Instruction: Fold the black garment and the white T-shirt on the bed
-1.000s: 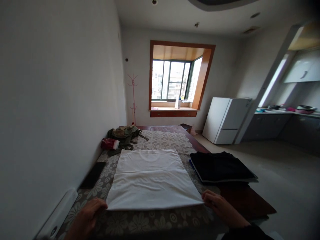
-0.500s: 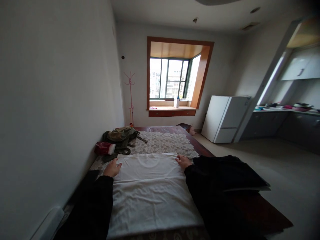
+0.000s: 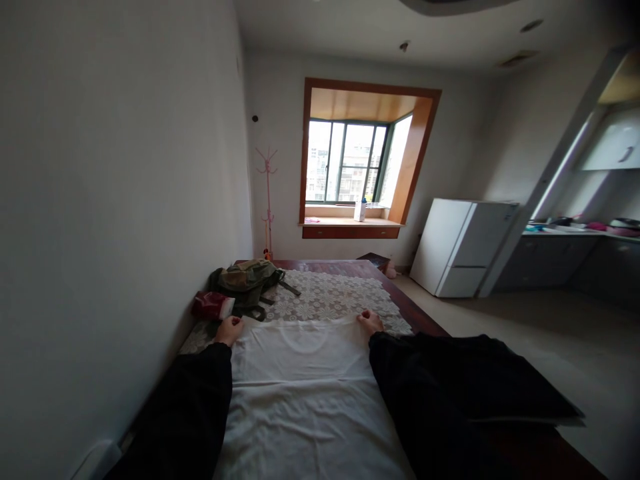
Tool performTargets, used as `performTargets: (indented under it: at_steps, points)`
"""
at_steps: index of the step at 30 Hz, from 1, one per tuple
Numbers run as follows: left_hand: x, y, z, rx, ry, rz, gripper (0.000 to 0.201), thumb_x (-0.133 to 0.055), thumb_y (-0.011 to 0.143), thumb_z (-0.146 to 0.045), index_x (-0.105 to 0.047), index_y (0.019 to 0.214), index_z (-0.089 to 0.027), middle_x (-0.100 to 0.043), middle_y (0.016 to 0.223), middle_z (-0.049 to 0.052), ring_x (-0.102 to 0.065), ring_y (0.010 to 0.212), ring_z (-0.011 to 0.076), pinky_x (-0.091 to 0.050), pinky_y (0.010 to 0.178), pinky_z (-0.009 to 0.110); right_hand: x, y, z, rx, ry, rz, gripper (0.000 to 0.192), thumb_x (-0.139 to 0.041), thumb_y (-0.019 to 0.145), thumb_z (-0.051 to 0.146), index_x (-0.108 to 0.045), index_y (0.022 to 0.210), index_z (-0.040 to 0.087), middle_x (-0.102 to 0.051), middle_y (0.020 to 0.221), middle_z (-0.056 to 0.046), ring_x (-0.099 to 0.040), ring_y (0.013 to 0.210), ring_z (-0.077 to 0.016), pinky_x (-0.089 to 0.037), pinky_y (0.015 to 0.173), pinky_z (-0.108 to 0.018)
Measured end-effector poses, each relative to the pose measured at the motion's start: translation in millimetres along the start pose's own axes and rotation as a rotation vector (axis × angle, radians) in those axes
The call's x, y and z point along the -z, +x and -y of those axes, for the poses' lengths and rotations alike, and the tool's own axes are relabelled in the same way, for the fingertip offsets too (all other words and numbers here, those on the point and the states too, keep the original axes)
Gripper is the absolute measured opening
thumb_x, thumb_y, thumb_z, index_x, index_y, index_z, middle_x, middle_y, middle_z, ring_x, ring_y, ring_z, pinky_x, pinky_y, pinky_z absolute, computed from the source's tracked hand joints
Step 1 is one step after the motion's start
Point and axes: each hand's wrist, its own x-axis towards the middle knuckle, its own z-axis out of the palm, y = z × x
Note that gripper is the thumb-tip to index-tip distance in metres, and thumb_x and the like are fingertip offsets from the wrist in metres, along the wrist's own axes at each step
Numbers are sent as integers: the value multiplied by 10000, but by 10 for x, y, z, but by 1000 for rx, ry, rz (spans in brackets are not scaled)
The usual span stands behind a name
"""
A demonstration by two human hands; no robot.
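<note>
A white shirt [image 3: 310,393] lies spread on the table, with a curved neckline showing near its far edge and a crease running across it. My left hand [image 3: 230,330] pinches the far left corner of the cloth. At the far right corner, my right hand [image 3: 371,323] is closed on the same edge. The shirt's near end runs out of the bottom of the view. Black sleeves cover both my forearms.
A wooden table [image 3: 345,267] carries a lace tablecloth [image 3: 325,293]. Left of centre lie a green backpack [image 3: 247,280] and a red packet [image 3: 213,307]. Dark folded clothes [image 3: 490,380] sit at the right edge. A white fridge [image 3: 463,247] stands beyond, and a wall borders the left.
Both hands have closed their fingers on the shirt's far corners, where they were looser before. The view has shifted slightly, so the room sits lower and further right.
</note>
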Motion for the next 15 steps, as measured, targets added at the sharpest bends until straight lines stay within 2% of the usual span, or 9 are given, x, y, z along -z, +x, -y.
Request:
performTargets:
  at_steps: [4,7,10,12,15]
  points:
    - [188,-202,-158,-60,-230,-56,273,-635,795,-398,-667,925,-160,-760,910,113,-710,922,250,-533,770,293,263,-198,134,62,291,-31,275,-645,708,436,-607,842,198,-718,875,-76,-682,905,-245,-536,821,-341]
    - [504,-621,-229,-120,-401,-72,477,-658,763,-532,-639,1055,-156,-755,932,92,-705,869,228,-549,759,304,617,-569,177,133,493,-8,419,-713,690,548,-582,894,208,-708,856,-41,-679,834,-212,-555,757,-320]
    - [936,-1351,-255,-153,-744,-43,636,-778,654,-573,-629,1117,-162,-751,908,53,-697,814,197,-557,761,300,1114,-1198,116,271,774,20,491,-820,659,551,-582,929,217,-687,827,3,-650,755,-163,-553,708,-285]
    - [1247,-1940,-236,-124,-840,-2,659,-849,608,-534,-662,1128,-174,-754,868,30,-688,775,180,-556,716,277,1489,-1734,13,343,827,-35,427,-834,704,494,-589,931,227,-671,782,25,-629,726,-134,-530,675,-240]
    - [1692,-2782,-97,-39,-870,-93,570,-908,508,-557,-714,901,-192,-717,708,-18,-620,623,135,-516,572,226,2036,-2595,-222,363,794,-89,364,-855,719,402,-583,895,236,-703,823,-1,-662,785,-162,-539,705,-256]
